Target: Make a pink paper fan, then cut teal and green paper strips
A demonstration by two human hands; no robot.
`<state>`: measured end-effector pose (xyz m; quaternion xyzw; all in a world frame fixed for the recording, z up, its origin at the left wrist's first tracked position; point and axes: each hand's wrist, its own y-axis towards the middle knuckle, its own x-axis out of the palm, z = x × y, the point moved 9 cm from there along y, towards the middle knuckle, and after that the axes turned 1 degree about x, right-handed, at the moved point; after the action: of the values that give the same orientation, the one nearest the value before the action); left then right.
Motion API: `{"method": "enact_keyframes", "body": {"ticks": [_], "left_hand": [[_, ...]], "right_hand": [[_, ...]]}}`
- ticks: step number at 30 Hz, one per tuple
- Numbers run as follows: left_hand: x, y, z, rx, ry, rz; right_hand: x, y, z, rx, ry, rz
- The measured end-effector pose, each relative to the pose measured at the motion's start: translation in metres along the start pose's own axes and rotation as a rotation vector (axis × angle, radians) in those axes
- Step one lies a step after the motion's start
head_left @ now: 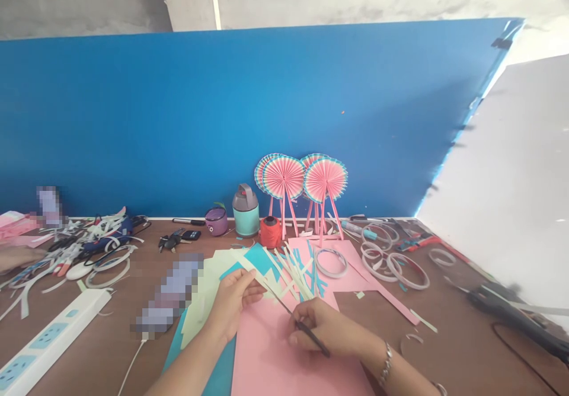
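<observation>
My left hand [237, 298] is closed, pinching a narrow pale strip [261, 278] of paper between thumb and fingertips. In my right hand [317, 328] is a pair of black-handled scissors [313, 338], seen nearly edge-on, its thin blades pointing toward the strip. Whether the blades touch the strip cannot be made out. Both hands are over pink paper [271, 360]. Just beyond them lie a heap of pale strips [290, 271] and several blue strips [317, 283]. Pale green sheets [202, 301] and blue paper [222, 366] are under and beside my left forearm.
Pink folded fans [284, 178] stand against the blue partition [222, 117], near a teal jar [246, 215] and red tape roll [270, 232]. Tape rolls [408, 271] and a glue gun [511, 313] lie right. A power strip [53, 337] and another person's hand [20, 259] are left.
</observation>
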<state>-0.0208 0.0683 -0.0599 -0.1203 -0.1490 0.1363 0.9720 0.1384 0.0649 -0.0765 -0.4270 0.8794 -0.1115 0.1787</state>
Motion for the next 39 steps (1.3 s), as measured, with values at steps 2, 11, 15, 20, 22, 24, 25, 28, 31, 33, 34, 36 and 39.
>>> {"method": "enact_keyframes", "body": {"ticks": [2, 11, 15, 20, 22, 24, 25, 28, 31, 33, 34, 36, 39], "left_hand": [[-0.0004, -0.0005, 0.0007, 0.004, -0.008, 0.009], [-0.0016, 0.0023, -0.0009, 0.012, -0.013, 0.003], [-0.0012, 0.0008, -0.0006, 0.008, -0.013, 0.007], [-0.0007, -0.0005, 0.0011, 0.006, -0.023, 0.021], [-0.0005, -0.0003, 0.0015, 0.008, -0.022, 0.019], [-0.0005, 0.0001, 0.0016, 0.013, -0.023, 0.015], [-0.0006, 0.0003, 0.0015, 0.014, -0.024, 0.014], [-0.001, 0.0007, 0.0011, 0.017, -0.025, 0.014], [-0.001, 0.0007, 0.0008, 0.018, -0.033, 0.014], [-0.0015, 0.0006, 0.0002, 0.015, -0.038, 0.018], [-0.0017, 0.0006, 0.0, 0.014, -0.039, 0.019], [-0.0021, 0.0006, -0.0001, 0.016, -0.041, 0.018], [-0.0025, 0.0009, 0.0003, 0.018, -0.043, 0.017]], "right_hand": [[-0.0005, 0.0002, 0.0006, 0.002, -0.006, 0.002], [-0.0016, 0.0029, 0.006, -0.019, 0.003, 0.012], [-0.0024, 0.0017, 0.0035, -0.006, -0.005, 0.021], [-0.0046, -0.0004, 0.0003, 0.021, -0.023, 0.042], [-0.0046, -0.0008, 0.0001, 0.03, -0.019, 0.042], [-0.0043, -0.001, 0.0005, 0.039, -0.013, 0.039], [-0.0041, -0.0011, 0.0006, 0.043, -0.011, 0.038], [-0.0042, -0.0012, 0.0003, 0.05, -0.001, 0.043], [-0.0046, -0.0014, 0.0003, 0.057, 0.007, 0.048], [-0.0052, -0.0013, 0.0014, 0.061, 0.006, 0.053], [-0.0054, -0.001, 0.0021, 0.062, 0.006, 0.054], [-0.0056, -0.0003, 0.0035, 0.058, 0.001, 0.052], [-0.0063, 0.0006, 0.005, 0.051, -0.011, 0.056]]}}
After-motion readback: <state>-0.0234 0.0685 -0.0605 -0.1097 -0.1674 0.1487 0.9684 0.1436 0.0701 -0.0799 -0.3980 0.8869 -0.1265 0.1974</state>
